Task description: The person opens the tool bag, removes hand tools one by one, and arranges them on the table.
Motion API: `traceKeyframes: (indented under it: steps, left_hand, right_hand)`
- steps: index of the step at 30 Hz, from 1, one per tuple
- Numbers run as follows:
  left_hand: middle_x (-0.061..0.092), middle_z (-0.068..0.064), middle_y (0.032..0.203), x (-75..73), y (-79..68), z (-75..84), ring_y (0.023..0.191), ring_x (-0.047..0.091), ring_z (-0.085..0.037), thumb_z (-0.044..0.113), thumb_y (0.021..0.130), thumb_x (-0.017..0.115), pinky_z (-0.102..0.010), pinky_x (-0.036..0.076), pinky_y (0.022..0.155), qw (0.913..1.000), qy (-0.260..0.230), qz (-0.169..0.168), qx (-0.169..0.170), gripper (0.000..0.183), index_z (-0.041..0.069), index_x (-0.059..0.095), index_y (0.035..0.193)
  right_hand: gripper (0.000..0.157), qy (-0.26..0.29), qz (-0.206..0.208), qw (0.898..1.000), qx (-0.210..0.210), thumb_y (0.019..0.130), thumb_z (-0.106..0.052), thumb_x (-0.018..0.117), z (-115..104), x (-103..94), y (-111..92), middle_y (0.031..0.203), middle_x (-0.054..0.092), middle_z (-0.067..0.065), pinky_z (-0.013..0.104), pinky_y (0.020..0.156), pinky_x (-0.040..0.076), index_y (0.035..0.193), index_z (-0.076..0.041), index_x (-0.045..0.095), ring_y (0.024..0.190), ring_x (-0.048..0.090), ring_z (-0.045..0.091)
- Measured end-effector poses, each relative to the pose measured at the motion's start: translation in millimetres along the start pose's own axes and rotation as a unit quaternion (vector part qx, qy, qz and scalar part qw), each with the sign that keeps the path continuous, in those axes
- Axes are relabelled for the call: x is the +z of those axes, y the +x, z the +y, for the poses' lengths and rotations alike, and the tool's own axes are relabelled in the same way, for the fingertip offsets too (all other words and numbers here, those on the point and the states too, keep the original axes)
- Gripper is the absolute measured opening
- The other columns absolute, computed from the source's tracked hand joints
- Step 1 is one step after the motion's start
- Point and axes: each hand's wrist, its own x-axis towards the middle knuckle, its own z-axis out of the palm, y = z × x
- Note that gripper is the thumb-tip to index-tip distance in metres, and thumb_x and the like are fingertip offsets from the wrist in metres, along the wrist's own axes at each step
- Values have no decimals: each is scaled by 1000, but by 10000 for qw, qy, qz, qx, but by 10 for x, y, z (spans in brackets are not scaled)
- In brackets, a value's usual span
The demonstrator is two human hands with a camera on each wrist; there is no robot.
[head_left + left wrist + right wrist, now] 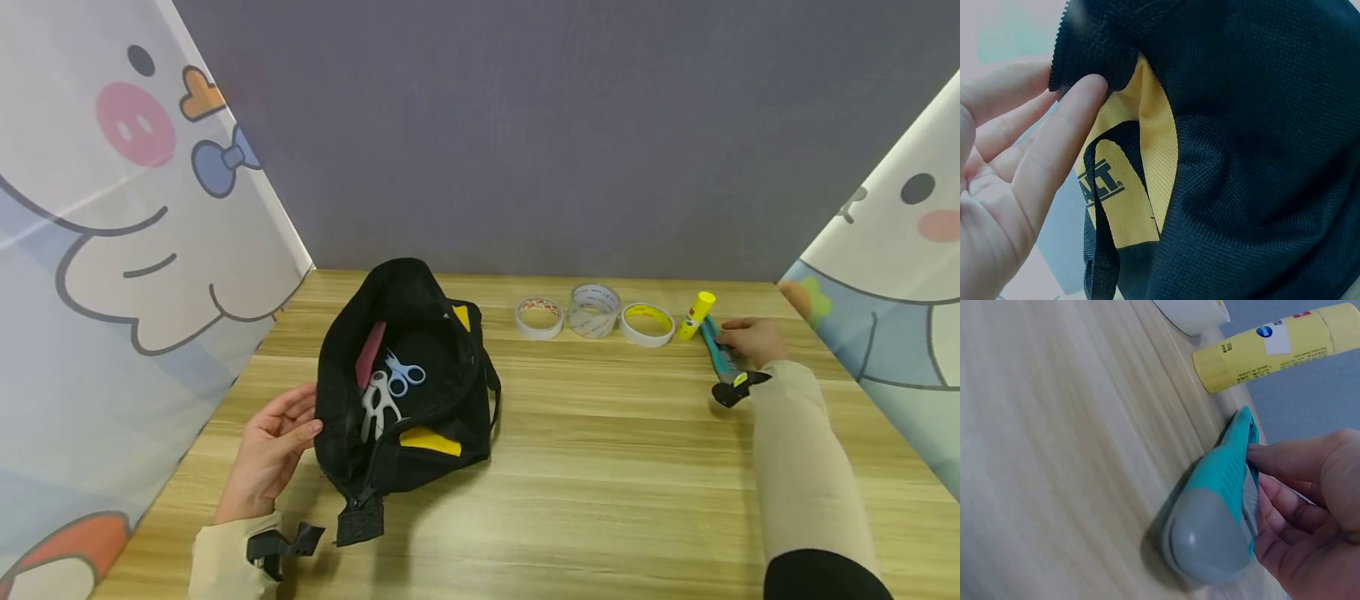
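A black bag (408, 475) with yellow panels stands unzipped, its opening facing up. My left hand (279, 450) pinches the rim at its left side between thumb and fingers; in the left wrist view the thumb (1066, 134) lies against the zipper edge. Inside the bag are light blue scissors (405, 373), white-handled scissors (381, 402) and a pink flat item (370, 354). At the far right, my right hand (756, 342) grips a teal and grey stapler (1210, 512) by its side, thumb and curled fingers against it. The stapler rests on the table.
Left of the stapler stands a yellow glue stick (697, 315). Three tape rolls line the table's back: a white roll (538, 333), a clear roll (595, 323) and a yellow-cored roll (647, 337). A grey partition (555, 150) rises behind; printed panels flank the wooden table (600, 467).
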Motion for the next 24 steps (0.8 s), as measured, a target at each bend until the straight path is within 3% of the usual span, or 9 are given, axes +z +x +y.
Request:
traceKeyframes:
  steps: [3, 10, 12, 14, 17, 20, 24]
  left_hand:
    - [67, -16, 124, 8, 8, -3, 111, 67, -22, -26, 92, 47, -27, 57, 84, 10000, 17, 26, 5, 48, -9, 55, 135]
    - [67, -14, 124, -22, 24, -25, 111, 67, -20, -27, 92, 45, -27, 57, 83, 9998, 190, 33, -24, 49, -6, 56, 136]
    - [67, -14, 124, -31, 24, -30, 111, 66, -20, -27, 92, 45, -27, 57, 84, 9998, 201, -4, -8, 49, -7, 54, 137]
    - [66, -15, 125, -38, 23, -30, 112, 66, -22, -27, 92, 44, -27, 57, 84, 9999, 101, -48, 15, 49, -10, 53, 137]
    - [66, -16, 125, -26, 24, -17, 112, 66, -22, -26, 92, 46, -27, 57, 84, 9999, 65, -65, 39, 48, -9, 53, 137]
    - [66, -16, 125, -15, 22, -8, 112, 66, -22, -26, 92, 46, -28, 57, 84, 10000, 11, -60, 52, 48, -9, 54, 136]
    - [66, -17, 125, 4, 10, -1, 112, 66, -22, -27, 91, 47, -28, 57, 83, 10000, 18, -16, 87, 48, -9, 55, 135]
  right_hand:
    - [56, 176, -22, 9998, -111, 92, -13, 66, 12, -10, -22, 78, 65, -4, 19, 57, 52, 130, 23, 47, 62, 59, 1]
    - [64, 1177, -237, 9924, -280, 98, -13, 60, 96, -74, -154, 76, 60, -25, 15, 63, 55, 140, 25, 30, 67, 62, -6]
    - [61, 1318, -311, 9904, -273, 100, -14, 59, 101, -94, -214, 78, 60, -27, 15, 65, 55, 140, 23, 33, 70, 62, -6]
    - [45, 1469, -363, 9881, -273, 100, -13, 59, 76, -109, -278, 80, 62, -26, 15, 66, 55, 135, 13, 47, 71, 63, -5]
    - [12, 1953, -374, 9798, -224, 99, -10, 60, -45, -127, -363, 79, 66, -21, 17, 64, 55, 109, -14, 65, 70, 65, 0]
    - [24, 2336, -292, 9714, -325, 97, -8, 64, -260, -137, -429, 78, 68, -16, 18, 60, 54, 90, -31, 64, 67, 64, 4]
    - [17, 2093, -338, 9745, -734, 97, -10, 64, -609, -107, -493, 82, 67, -17, 19, 59, 55, 98, -27, 62, 67, 62, 5]
